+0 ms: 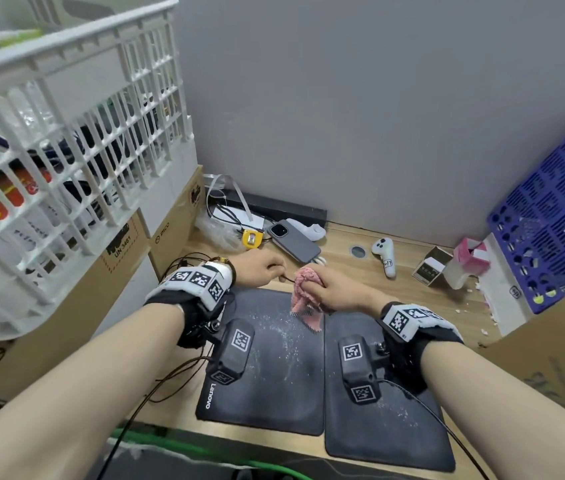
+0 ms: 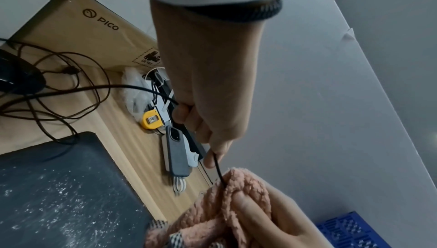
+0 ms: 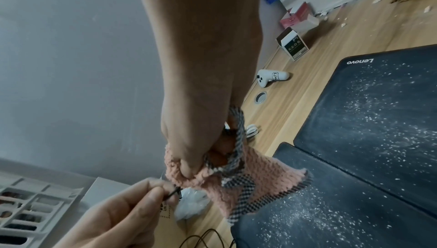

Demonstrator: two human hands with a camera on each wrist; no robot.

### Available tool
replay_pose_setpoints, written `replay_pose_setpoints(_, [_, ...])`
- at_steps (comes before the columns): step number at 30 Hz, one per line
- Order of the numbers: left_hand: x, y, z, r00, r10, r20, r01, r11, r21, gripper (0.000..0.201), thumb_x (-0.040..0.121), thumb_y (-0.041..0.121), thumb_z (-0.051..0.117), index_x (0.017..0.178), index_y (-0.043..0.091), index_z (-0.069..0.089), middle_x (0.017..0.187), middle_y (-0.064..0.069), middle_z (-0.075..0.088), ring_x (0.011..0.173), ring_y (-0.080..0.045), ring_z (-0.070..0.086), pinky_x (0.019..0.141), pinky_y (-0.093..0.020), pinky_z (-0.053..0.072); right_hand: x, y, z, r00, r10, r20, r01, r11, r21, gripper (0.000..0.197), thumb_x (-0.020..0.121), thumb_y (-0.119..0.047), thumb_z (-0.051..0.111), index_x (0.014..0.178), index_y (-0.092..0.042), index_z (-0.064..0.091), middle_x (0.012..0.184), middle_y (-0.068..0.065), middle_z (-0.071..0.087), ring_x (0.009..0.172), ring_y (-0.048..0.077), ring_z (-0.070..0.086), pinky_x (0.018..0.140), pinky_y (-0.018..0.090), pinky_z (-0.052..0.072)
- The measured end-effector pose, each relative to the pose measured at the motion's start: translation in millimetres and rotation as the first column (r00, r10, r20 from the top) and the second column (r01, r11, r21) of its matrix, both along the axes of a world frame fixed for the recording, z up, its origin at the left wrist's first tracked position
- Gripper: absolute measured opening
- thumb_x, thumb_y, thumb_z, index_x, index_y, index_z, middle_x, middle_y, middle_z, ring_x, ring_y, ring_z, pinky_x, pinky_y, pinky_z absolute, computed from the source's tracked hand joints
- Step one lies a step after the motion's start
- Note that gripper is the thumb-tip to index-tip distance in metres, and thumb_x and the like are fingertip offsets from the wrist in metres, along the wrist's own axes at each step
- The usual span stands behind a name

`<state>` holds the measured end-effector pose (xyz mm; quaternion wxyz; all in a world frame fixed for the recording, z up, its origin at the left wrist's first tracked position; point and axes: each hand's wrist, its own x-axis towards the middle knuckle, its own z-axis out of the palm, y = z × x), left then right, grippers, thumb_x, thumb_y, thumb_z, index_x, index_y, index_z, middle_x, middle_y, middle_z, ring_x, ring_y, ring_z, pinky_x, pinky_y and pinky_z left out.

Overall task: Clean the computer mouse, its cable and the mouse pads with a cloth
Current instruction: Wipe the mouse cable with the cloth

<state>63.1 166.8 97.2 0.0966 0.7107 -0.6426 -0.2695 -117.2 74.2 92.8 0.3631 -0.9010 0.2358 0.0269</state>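
Black mouse cable (image 2: 218, 168) is the thing being cleaned right now. It runs taut between both hands, held up above the far edge of the mouse pads.

Left hand (image 1: 260, 270) pinches the cable between thumb and fingertips. Right hand (image 1: 331, 289) is clenched around the pink fleece cloth (image 1: 305, 294), and the cable goes straight into that bunched cloth, so the cloth seems wrapped round it. Rest of the cable lies in loose loops on the wooden table (image 2: 132, 140) left of the pads. The mouse (image 2: 16, 76) sits at the far left edge of the left wrist view, dark and only partly in frame.

Both black mouse pads (image 1: 281, 375) lie side by side on the table under the forearms, speckled with white dust. My read: pads not yet wiped.

To do this step well:
- keep the left pinch fixed as the anchor, cable taut
- slide the cloth along the cable with a firm squeeze, away from the anchor
- re-pinch further along and repeat, section by section, towards the mouse
- don't yank: the loops could snag or drag the mouse

Nearby on the table: grey phone (image 1: 293, 239), yellow tape measure (image 1: 251, 239), white controller (image 1: 386, 256), small cartons. White crate at left, blue one at right.
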Motion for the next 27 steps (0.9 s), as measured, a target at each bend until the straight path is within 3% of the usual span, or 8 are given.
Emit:
replay_pose_setpoints(3, [2,1,-5,0.998,0.063,0.011,-0.063,0.998,0.029,0.027,0.100,0.021,0.042,0.099,0.011,0.067,0.093,0.002,0.065,0.091,-0.024,0.062,0.083,-0.036,0.048,-10,-5,-5,0.994,-0.111,-0.015,0.112,0.988,0.109,0.018,0.101,-0.019,0.041,0.112,-0.008,0.052,0.096,0.000,0.060,0.083,0.010,0.056,0.077,0.023,0.044])
replay_pose_setpoints(6, [-4,-2,-8,0.999,0.039,0.029,-0.041,0.998,0.057,0.022,0.098,0.031,0.045,0.090,0.019,0.062,0.089,0.003,0.063,0.086,-0.021,0.060,0.080,-0.035,0.048,-15,-10,-15,0.972,-0.232,-0.031,0.234,0.957,0.172,0.024,0.102,-0.021,0.039,0.119,-0.007,0.050,0.114,0.011,0.061,0.101,0.022,0.057,0.091,0.035,0.045])
replay_pose_setpoints(9, [-24,-13,-9,0.994,-0.062,0.093,0.053,0.994,0.094,0.030,0.094,0.049,0.046,0.085,0.028,0.065,0.087,0.004,0.066,0.080,-0.021,0.061,0.073,-0.035,0.049,-17,-13,-17,0.962,-0.274,-0.008,0.266,0.925,0.271,0.024,0.102,-0.020,0.039,0.121,-0.008,0.048,0.116,0.014,0.060,0.103,0.023,0.058,0.095,0.041,0.047])
replay_pose_setpoints(14, [-30,-32,-16,0.998,0.024,0.055,-0.026,0.999,0.023,0.033,0.093,0.048,0.048,0.065,0.034,0.058,0.072,0.005,0.065,0.063,-0.015,0.058,0.064,-0.036,0.051,-29,-18,-11,0.950,-0.313,0.026,0.245,0.791,0.561,0.015,0.102,-0.010,0.039,0.112,-0.015,0.049,0.098,0.004,0.063,0.082,0.010,0.061,0.071,0.019,0.050])
replay_pose_setpoints(16, [-28,-35,-17,0.994,0.107,0.037,-0.107,0.994,0.000,0.030,0.092,0.046,0.050,0.065,0.036,0.059,0.075,0.001,0.069,0.071,-0.019,0.064,0.070,-0.041,0.054,-32,-21,-12,0.932,-0.361,0.028,0.255,0.710,0.656,0.020,0.101,-0.007,0.037,0.118,-0.010,0.048,0.096,0.008,0.060,0.076,0.012,0.057,0.066,0.021,0.047])
replay_pose_setpoints(19, [-31,-41,-17,0.984,0.178,0.000,-0.177,0.982,-0.057,0.029,0.092,0.039,0.053,0.064,0.035,0.059,0.072,0.002,0.067,0.072,-0.020,0.063,0.068,-0.039,0.052,-34,-26,-17,0.929,-0.370,0.028,0.229,0.632,0.740,0.021,0.102,-0.015,0.038,0.121,-0.010,0.046,0.099,0.012,0.060,0.078,0.018,0.057,0.070,0.030,0.048])
replay_pose_setpoints(24, [-31,-45,-18,0.967,0.249,-0.056,-0.252,0.967,-0.048,0.025,0.095,0.032,0.052,0.074,0.026,0.064,0.063,0.008,0.057,0.063,-0.014,0.053,0.063,-0.030,0.043,-32,-39,-32,0.951,-0.309,0.020,0.204,0.675,0.709,0.029,0.098,-0.014,0.051,0.126,-0.013,0.045,0.114,0.022,0.061,0.094,0.031,0.065,0.088,0.051,0.051])
replay_pose_setpoints(27, [-27,-45,-18,0.957,0.287,-0.046,-0.288,0.958,-0.005,0.024,0.095,0.029,0.051,0.078,0.020,0.065,0.063,0.004,0.054,0.060,-0.013,0.049,0.058,-0.028,0.038,-33,-46,-35,0.961,-0.265,0.080,0.156,0.757,0.634,0.030,0.093,-0.016,0.062,0.121,-0.009,0.055,0.112,0.016,0.068,0.101,0.031,0.067,0.094,0.049,0.052])
